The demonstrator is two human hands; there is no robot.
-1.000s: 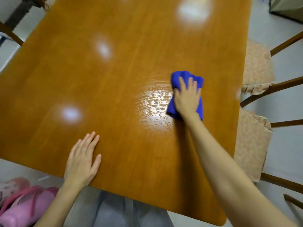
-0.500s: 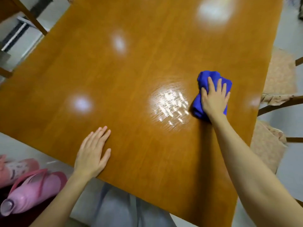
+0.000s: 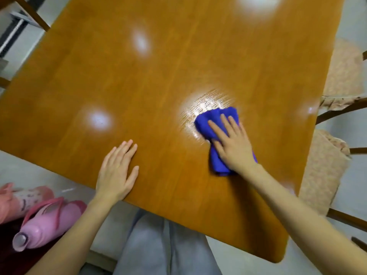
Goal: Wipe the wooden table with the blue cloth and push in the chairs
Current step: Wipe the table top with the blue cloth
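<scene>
The wooden table (image 3: 158, 76) fills most of the view, glossy and orange-brown. My right hand (image 3: 233, 144) lies flat on the crumpled blue cloth (image 3: 206, 121), pressing it to the tabletop right of centre, with fingers spread over it. A wet streaked patch (image 3: 200, 105) shines just beyond the cloth. My left hand (image 3: 117, 171) rests palm down near the table's front edge, fingers apart, holding nothing. Two chairs with beige patterned seat cushions (image 3: 345, 76) (image 3: 321, 171) stand along the right side, partly under the table.
Pink bottles (image 3: 45, 223) lie at the lower left below the table's edge. A wooden chair frame (image 3: 33, 14) shows at the upper left. Grey floor runs along the left and right sides. My legs in grey trousers (image 3: 158, 245) are at the front edge.
My right hand has dragged the blue cloth back toward me and a little left, across the wet patch. My left hand stays planted near the front edge.
</scene>
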